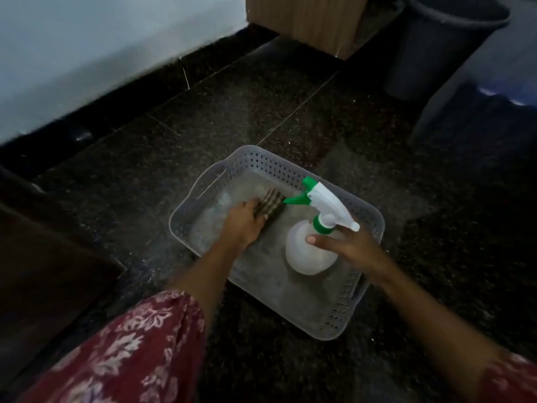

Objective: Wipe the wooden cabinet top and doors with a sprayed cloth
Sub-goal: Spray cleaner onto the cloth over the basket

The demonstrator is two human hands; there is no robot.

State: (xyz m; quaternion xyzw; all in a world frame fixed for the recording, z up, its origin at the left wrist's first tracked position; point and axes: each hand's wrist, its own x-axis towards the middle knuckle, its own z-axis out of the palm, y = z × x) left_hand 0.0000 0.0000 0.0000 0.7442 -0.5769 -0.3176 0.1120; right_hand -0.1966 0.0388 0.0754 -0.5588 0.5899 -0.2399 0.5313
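Observation:
A grey perforated plastic basket (343,321) sits on the dark speckled floor. Inside it lies a folded striped cloth (271,202), and my left hand (242,225) rests on its near end with fingers curled over it. A white spray bottle (308,254) with a green-and-white trigger head stands in the basket's right half. My right hand (345,245) wraps around the bottle's body just below the neck. A wooden cabinet (308,18) shows at the top of the view, only its lower corner visible.
A dark bucket (436,45) stands at the upper right beside the cabinet. A pale wall (87,48) with a black skirting runs along the left. A dark piece of furniture (43,257) is at my left. My floral red garment (122,350) fills the lower left.

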